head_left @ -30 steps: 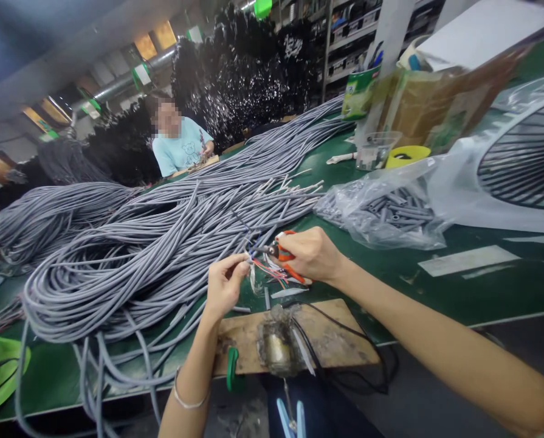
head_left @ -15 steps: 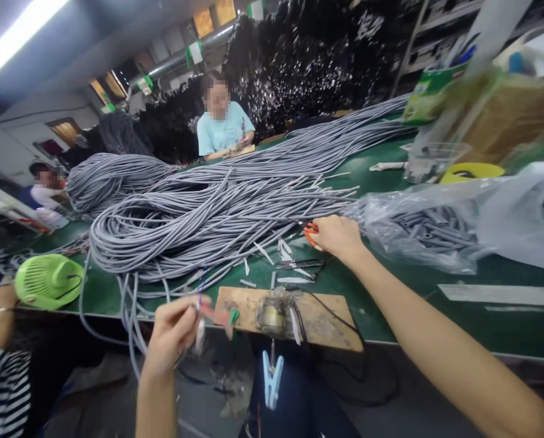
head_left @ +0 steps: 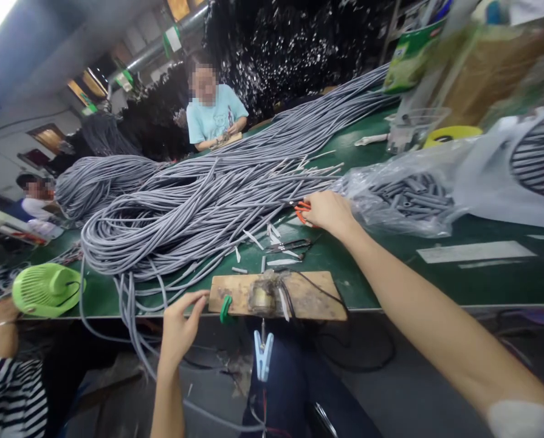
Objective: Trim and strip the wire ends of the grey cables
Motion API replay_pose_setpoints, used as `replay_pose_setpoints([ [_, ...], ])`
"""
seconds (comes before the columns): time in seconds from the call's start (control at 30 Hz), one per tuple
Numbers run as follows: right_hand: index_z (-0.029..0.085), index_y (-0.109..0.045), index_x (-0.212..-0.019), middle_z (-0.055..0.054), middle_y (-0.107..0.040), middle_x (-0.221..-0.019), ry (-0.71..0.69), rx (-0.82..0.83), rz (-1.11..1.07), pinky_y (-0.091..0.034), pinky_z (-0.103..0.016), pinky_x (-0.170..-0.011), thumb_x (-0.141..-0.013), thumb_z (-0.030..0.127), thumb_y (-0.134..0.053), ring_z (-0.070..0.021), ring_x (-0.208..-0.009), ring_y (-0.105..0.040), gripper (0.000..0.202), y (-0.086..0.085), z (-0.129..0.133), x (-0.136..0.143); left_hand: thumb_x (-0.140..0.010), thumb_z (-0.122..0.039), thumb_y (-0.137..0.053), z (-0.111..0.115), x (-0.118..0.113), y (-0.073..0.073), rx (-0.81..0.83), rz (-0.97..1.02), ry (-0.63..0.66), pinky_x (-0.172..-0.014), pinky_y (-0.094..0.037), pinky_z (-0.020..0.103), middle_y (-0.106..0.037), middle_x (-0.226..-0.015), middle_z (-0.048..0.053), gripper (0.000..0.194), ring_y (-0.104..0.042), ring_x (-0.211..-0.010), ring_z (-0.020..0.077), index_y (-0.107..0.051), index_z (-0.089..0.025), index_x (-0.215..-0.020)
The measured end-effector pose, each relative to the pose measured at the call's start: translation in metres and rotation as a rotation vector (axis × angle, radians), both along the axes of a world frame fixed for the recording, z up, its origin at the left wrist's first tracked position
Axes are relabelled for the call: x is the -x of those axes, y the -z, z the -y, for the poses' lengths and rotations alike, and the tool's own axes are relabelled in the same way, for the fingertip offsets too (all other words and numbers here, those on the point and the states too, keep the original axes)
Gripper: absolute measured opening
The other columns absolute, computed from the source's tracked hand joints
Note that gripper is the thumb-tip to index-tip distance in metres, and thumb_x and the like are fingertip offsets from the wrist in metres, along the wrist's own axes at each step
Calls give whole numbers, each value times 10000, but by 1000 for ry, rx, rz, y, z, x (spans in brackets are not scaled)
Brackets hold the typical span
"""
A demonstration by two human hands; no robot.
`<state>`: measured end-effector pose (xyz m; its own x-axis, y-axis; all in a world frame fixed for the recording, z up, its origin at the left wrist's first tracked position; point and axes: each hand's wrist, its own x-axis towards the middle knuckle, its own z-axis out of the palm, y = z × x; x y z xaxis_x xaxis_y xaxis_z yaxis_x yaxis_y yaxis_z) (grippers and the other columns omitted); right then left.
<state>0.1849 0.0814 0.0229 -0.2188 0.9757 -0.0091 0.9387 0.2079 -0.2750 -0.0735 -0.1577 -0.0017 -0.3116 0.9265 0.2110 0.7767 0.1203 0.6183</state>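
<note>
My right hand (head_left: 329,213) is closed around a pair of orange-handled scissors (head_left: 302,213), whose dark blades point left at the cut cable ends. My left hand (head_left: 183,325) holds nothing, with thumb and fingers apart; its fingertips are by the left end of a wooden board (head_left: 320,295). On that board sit a small dirty metal device (head_left: 262,296) and a green clip (head_left: 226,309). A light-blue clothespin (head_left: 263,356) hangs in front of the board. Below it dangle thin red wires at the end of a grey cable (head_left: 212,415).
Long grey cables (head_left: 175,213) lie in bundles across the green table (head_left: 367,283). A tweezer-like dark tool (head_left: 290,246) rests among white scraps. To the right are a plastic bag of grey tube pieces (head_left: 413,198) and a fan (head_left: 538,152). A green fan (head_left: 48,289) and co-workers are at left and behind.
My left hand has let go of the thin wires it pinched, and its fingers have opened. My right hand still grips the scissors. The view has shifted slightly.
</note>
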Motion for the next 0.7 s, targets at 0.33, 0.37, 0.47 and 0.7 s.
replay_pose_setpoints([
  [0.33, 162, -708, -904, -179, -675, -910, -24, 3, -5, -449, -318, -725, -752, 214, -618, -284, -925, -630, 184, 5, -3, -6, -745, -214, -609, -177, -28, -16, -87, -402, 161, -822, -450, 312, -653, -942, 76, 164, -601, -893, 212, -649, -181, -900],
  [0.37, 156, -709, -898, -186, -676, -908, -34, 7, 0, -451, -317, -712, -758, 196, -607, -287, -916, -637, 178, 5, -3, -5, -748, -242, -614, -188, -30, -15, -80, -415, 137, -781, -446, 307, -645, -886, 71, 134, -594, -853, 212, -642, -178, -862],
  [0.47, 128, -714, -875, -211, -679, -887, -64, 28, 14, -456, -315, -658, -768, 126, -556, -297, -870, -658, 191, 3, -1, -3, -778, -345, -586, -207, -33, -10, -73, -471, 46, -643, -395, 288, -579, -727, 50, 180, -556, -730, 209, -586, -178, -709],
  [0.7, 130, -703, -830, -208, -682, -872, -65, 68, 52, -456, -316, -605, -800, 195, -559, -306, -841, -663, 160, -4, -2, -1, -808, -328, -507, -203, -30, -3, -57, -497, 98, -611, -323, 263, -497, -612, 16, 282, -494, -630, 161, -456, -193, -566],
])
